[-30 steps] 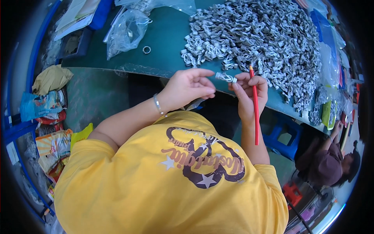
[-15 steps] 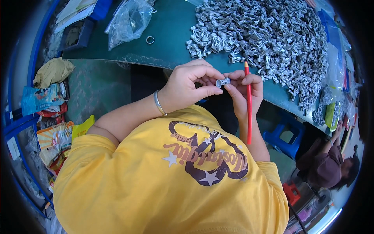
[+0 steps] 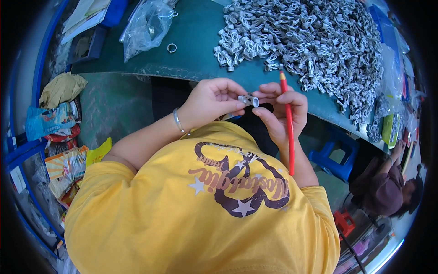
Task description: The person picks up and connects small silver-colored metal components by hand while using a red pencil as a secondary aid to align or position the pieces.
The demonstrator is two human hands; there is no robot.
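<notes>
Over the table's near edge, my left hand (image 3: pixel 212 104), with a silver bangle on its wrist, pinches a small grey metal fitting (image 3: pixel 249 101) between thumb and fingers. The fitting has a round, open, collar-like end, turned towards my right hand (image 3: pixel 286 112). A long red pencil (image 3: pixel 289 128) with a tan tip pointing up is tucked across the fingers of my right hand. The right fingertips are close to the fitting's open end; whether they touch it I cannot tell. The right thumb stands apart below it.
A big heap of similar grey fittings (image 3: pixel 315 50) covers the right of the green table (image 3: pixel 196 59). A ring (image 3: pixel 171 48) and a clear plastic bag (image 3: pixel 148 29) lie left. A blue stool (image 3: pixel 335 155) stands under the table. Another person (image 3: pixel 381 187) sits at the far right.
The fitting has shifted slightly left and turned, so its open end now points right. The right thumb has come away from it. The pencil stays in the right hand.
</notes>
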